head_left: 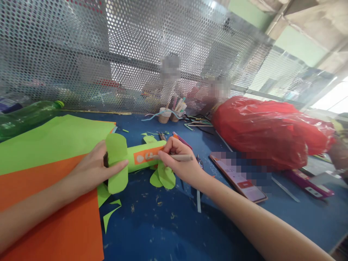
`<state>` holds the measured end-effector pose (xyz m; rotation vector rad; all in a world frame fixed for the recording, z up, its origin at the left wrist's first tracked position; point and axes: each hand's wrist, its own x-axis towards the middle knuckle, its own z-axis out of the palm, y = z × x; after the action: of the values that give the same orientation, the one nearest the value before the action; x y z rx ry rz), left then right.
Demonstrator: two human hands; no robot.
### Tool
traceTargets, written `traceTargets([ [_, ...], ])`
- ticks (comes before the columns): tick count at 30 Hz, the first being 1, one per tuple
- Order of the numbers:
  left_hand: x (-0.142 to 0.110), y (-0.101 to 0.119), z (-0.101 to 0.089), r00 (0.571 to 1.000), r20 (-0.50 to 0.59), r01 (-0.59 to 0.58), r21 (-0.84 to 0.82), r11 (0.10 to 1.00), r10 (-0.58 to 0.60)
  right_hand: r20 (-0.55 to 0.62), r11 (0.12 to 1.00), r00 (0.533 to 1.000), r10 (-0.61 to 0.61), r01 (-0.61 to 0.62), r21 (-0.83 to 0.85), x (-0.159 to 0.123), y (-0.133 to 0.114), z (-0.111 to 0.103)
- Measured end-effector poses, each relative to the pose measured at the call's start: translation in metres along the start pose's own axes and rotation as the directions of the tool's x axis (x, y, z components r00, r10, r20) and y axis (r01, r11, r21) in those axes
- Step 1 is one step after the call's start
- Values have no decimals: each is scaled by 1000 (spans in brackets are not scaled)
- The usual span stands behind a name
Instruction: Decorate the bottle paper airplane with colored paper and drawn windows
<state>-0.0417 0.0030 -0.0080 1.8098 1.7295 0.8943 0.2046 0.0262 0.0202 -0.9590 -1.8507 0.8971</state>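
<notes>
A green paper tube [131,162] lies across the blue table, with rounded green paper pieces [166,176] attached near its right end and another [117,181] at its left end. My left hand [101,161] grips that left end, fingers behind it and thumb over the front. An orange paper strip [154,154] along the tube bears pale marks. Between the fingers of my right hand [178,154] is a slim pale pen [183,157], its tip at the strip. My right fingers hide the tube's far right part.
Green sheets [67,134] and orange sheets [62,224] lie at left beside a green bottle [27,116]. Cups of sticks [164,116] stand at the back. To the right are a phone [236,177] and a large red plastic bag [269,130]. Paper scraps [110,215] are scattered about.
</notes>
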Motion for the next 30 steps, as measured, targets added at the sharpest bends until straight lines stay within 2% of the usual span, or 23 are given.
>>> traceTargets([
  [3,0,0,0,997,54,49,-34,998,-47,4,1000,1000,5,-5,-8,0,-2,0],
  [30,1,-2,-1,998,48,40,-32,999,-39,0,1000,1000,-15,15,-6,1,1,-1],
])
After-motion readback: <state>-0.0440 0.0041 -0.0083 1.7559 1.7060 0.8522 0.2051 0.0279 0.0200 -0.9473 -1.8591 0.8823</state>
